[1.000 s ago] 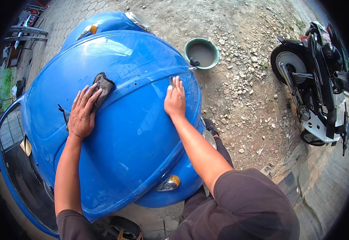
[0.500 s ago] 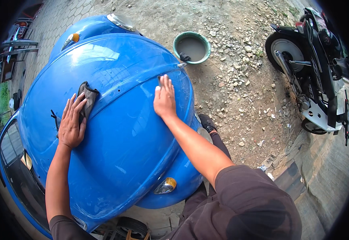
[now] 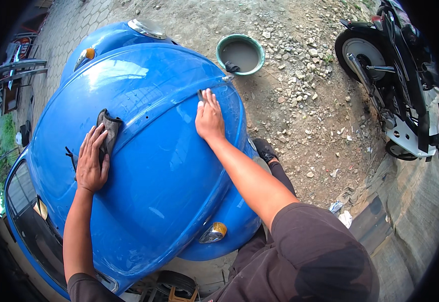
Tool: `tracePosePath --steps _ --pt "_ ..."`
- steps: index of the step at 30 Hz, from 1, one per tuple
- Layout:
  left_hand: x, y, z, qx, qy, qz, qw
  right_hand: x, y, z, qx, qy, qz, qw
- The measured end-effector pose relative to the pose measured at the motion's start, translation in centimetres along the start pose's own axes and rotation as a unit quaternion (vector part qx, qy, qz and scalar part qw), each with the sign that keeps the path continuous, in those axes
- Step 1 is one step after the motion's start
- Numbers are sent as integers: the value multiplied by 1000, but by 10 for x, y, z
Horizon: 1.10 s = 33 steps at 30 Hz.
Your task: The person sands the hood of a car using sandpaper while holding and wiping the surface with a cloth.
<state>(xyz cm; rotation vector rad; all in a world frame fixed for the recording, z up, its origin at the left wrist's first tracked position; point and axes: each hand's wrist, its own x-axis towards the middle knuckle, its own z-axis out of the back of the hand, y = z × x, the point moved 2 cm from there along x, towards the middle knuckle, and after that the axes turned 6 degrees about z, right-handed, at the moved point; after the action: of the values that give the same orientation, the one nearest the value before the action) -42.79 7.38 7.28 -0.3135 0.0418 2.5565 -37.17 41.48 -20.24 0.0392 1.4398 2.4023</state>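
Observation:
A rounded blue car hood [image 3: 149, 186] lies under both of my hands. My left hand [image 3: 91, 163] rests with its fingers stretched over a dark grey cloth [image 3: 109, 132], which shows between fingers and thumb and beyond them. My right hand [image 3: 210, 117] presses on the hood near its raised centre ridge, fingers close together. A small dark piece [image 3: 200, 95] pokes out beside its fingertips; most of it is hidden under the hand, and I cannot make out its kind.
A green basin [image 3: 241, 54] of murky grey water, with a dark cloth at its rim, stands on the ground beyond the hood. A motorcycle [image 3: 388, 70] is parked at the right. Loose stones [image 3: 300, 85] cover the dirt. An amber lamp [image 3: 214, 232] sits on the near fender.
The view has shifted slightly. My right hand and the dark piece have slid a little way forward along the hood. My left hand stays on the cloth.

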Motion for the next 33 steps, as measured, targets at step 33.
tracePosePath --steps 33 --pt "-19 12 -4 20 6 12 1000 -117 -19 18 73 25 100 992"
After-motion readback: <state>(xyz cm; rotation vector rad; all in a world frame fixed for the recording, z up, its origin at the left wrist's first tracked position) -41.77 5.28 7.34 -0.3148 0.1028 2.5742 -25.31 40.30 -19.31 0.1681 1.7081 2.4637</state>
